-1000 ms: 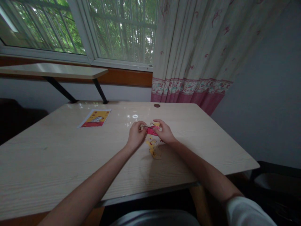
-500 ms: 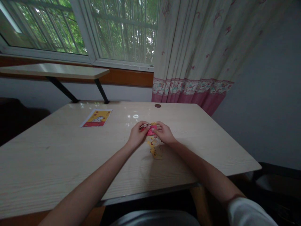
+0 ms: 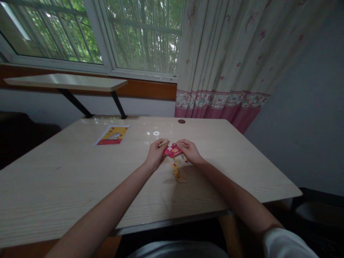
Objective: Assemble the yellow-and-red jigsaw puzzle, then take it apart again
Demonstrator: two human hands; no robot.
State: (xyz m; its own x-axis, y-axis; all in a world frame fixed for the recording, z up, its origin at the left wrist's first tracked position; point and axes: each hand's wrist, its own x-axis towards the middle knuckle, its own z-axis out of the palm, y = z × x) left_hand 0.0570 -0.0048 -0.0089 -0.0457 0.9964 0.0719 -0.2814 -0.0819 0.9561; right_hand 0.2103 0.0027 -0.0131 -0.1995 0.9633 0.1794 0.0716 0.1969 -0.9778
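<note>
Above the middle of the table, both hands are at a small pink-red patch of jigsaw puzzle pieces [image 3: 172,150] with knobbed edges. My left hand [image 3: 156,154] is closed at its left side, with tan-backed puzzle pieces [image 3: 162,143] pinched at the fingertips. On the right, my right hand [image 3: 190,151] has its fingers pressed together at the patch's upper right edge. Just below lie yellow puzzle pieces [image 3: 179,173], several of them bunched or overlapping. The fingers partly hide where the pieces meet.
A printed picture card [image 3: 113,135], yellow and red with a white animal, lies at the table's left back. A raised shelf [image 3: 70,81] on black legs stands behind it. The wooden table [image 3: 80,190] has a round brown cable hole [image 3: 181,121] near the curtain [image 3: 215,96].
The hands have moved slightly apart, and more of the pink-red patch shows between them. Tan-backed pieces now show in the left fingers. The whole view has shifted a little.
</note>
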